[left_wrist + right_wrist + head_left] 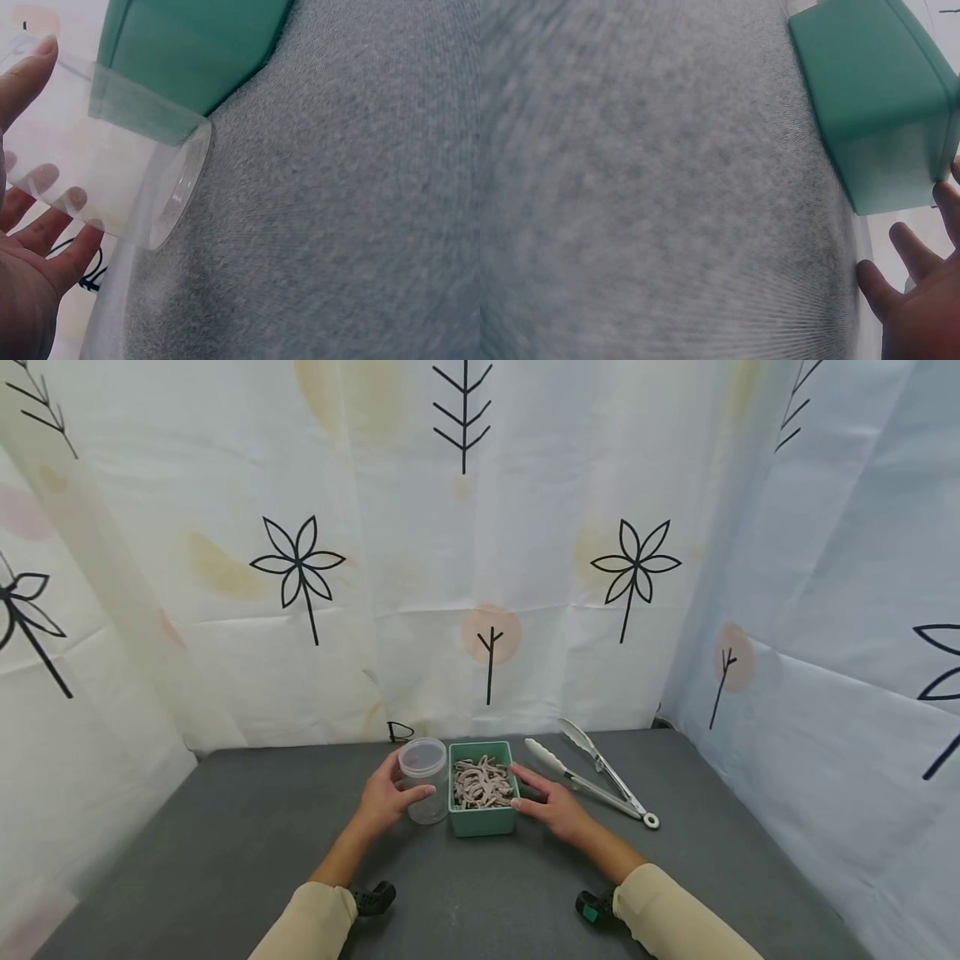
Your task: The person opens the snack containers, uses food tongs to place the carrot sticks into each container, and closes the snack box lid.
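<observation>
A clear plastic jar (428, 785) with a translucent lid (423, 757) stands upright on the dark table. My left hand (382, 800) holds it from the left, thumb on the near side and fingers behind; the left wrist view shows those fingertips through the clear wall (97, 150). Right beside the jar is a green rectangular box (482, 823), filled with pale pinkish-grey curled strips or loops (482, 783). My right hand (558, 812) rests its fingertips against the box's right side, fingers spread and mostly straight in the right wrist view.
Metal tongs (600, 777) with pale scalloped tips lie spread on the table, right of the box and behind my right hand. The grey table (247, 852) ends at white patterned curtains (525, 552) at the back and sides.
</observation>
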Tool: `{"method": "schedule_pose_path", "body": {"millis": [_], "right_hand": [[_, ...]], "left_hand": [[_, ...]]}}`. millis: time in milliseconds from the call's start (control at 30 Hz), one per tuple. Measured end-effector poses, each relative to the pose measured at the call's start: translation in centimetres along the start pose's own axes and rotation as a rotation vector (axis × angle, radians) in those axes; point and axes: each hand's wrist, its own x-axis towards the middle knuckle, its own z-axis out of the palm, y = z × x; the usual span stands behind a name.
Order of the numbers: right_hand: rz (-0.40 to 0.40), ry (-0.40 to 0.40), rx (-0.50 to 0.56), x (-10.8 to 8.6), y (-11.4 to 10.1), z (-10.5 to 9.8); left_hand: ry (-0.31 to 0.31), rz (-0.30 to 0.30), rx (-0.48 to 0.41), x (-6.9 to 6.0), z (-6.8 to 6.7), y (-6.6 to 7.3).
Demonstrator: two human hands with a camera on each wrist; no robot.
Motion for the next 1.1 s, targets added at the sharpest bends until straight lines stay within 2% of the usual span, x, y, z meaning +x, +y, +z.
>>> {"method": "schedule_pose_path", "body": {"millis": [100,267,467,633,833,1100], "right_hand": [[-0.004,0.015,-0.011,0.0,-0.1,0.0],[-0.016,0.035,-0.099,-0.1,-0.5,-0.2],[0.038,0.003,-0.193,0.3,-1.9,-1.0],[0.040,-0.014,-0.232,0.9,-3.1,-1.8],[0.019,-0.002,-0.306,2.2,-4.7,-2.6],[-0.036,0.019,-0.359,4.4,-6.9,-2.2]], "left_hand": [[-0.014,0.003,0.007,0.0,-0.1,-0.1],[-0.033,-0.003,0.017,0.1,-0.2,-0.4],[-0.025,-0.008,0.012,0.1,-0.6,-0.5],[-0.044,-0.021,0.022,0.2,-0.5,-0.3],[-0.050,-0.022,0.015,0.4,-0.4,-0.4],[-0.061,-0.019,-0.002,0.3,-0.6,-0.6]]}}
